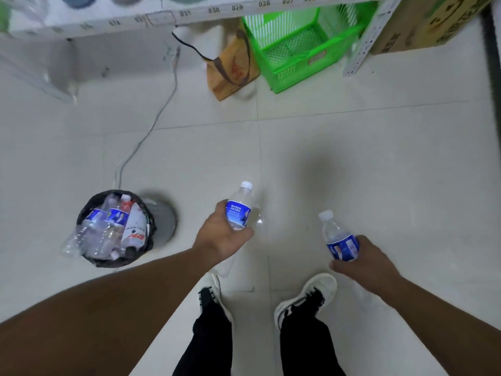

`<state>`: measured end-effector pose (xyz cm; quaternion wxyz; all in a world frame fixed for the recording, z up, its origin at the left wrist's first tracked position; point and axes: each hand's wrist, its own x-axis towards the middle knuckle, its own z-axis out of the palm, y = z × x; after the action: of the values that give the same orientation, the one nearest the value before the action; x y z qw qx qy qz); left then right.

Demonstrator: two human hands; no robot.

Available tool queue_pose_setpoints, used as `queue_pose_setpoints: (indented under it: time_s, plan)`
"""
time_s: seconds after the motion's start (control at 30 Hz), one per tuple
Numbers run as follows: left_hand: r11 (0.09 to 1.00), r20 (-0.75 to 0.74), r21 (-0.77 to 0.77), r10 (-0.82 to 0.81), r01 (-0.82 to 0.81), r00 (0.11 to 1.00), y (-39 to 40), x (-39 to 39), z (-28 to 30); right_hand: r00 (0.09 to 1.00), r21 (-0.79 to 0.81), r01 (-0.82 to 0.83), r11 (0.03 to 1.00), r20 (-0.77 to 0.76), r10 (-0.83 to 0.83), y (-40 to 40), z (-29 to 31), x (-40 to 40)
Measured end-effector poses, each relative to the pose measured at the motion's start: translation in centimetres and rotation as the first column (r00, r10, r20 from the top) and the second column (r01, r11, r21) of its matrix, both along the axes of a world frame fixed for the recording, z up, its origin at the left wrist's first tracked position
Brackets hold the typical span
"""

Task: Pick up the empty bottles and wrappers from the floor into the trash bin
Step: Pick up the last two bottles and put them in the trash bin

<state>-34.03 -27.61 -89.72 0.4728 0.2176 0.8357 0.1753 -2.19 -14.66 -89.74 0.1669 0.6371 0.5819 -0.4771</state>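
Observation:
My left hand (221, 237) grips a clear plastic bottle (240, 207) with a blue label and white cap, held above the tiled floor at the centre. My right hand (364, 263) grips a second bottle (339, 238) of the same kind, cap pointing up and away. The trash bin (162, 221), grey with a black liner, stands on the floor to the left of my left hand. It is heaped with several clear bottles, some with blue labels and one with a red and white label.
A white cable (151, 126) runs across the floor from the bin toward a white shelf unit (162, 17) at the back. A brown paper bag (230, 69) and a green plastic crate (301, 47) sit under the shelf. A cardboard box (423, 23) is at the top right. My two shoes (306, 297) are below my hands.

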Motion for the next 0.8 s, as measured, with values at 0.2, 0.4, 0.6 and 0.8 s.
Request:
queue_pose_setpoints:
  time_s: [0.2,0.4,0.6,0.8]
  plan:
    - [0.992,-0.006,-0.016,0.126,-0.126,0.992,-7.3,-6.3,0.3,0.996,-0.022,-0.077,0.997,-0.038,0.076,-3.3,0.3,-9.7]
    - [0.952,0.008,0.001,0.305,-0.305,0.952,-14.8,-12.0,0.3,0.985,-0.043,-0.159,0.986,-0.077,0.155,-6.9,1.0,-18.8]
    - [0.896,0.016,-0.054,0.441,-0.44,0.897,-22.9,-16.2,1.1,0.971,-0.079,-0.233,0.969,-0.082,0.226,-12.5,1.7,-25.4]
    - [0.851,-0.034,-0.068,0.52,-0.521,0.853,-28.5,-19.2,1.4,0.947,-0.13,-0.306,0.943,-0.148,0.286,-15.8,-0.2,-31.1]
